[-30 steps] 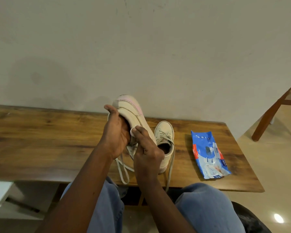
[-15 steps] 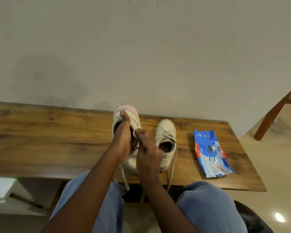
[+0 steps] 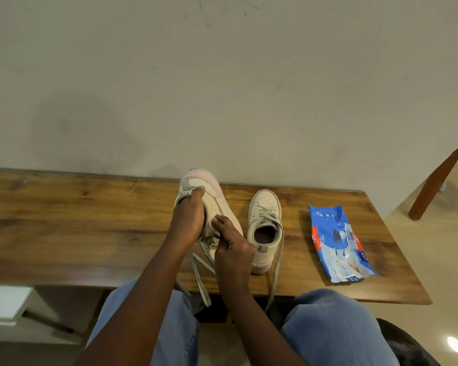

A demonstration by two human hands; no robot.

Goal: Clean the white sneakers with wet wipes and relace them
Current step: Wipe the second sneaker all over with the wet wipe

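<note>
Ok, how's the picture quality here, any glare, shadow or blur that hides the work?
Head view: dim, even light; a glare spot on the floor, lower right; the wipes pack casts a soft shadow on the table; the left hand, right hand and held sneaker are slightly soft; the pinched wipe blends into the sneaker.

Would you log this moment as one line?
left hand: holds raised sneaker | right hand: pinches wipe against it | second sneaker, wipes pack: on table
</note>
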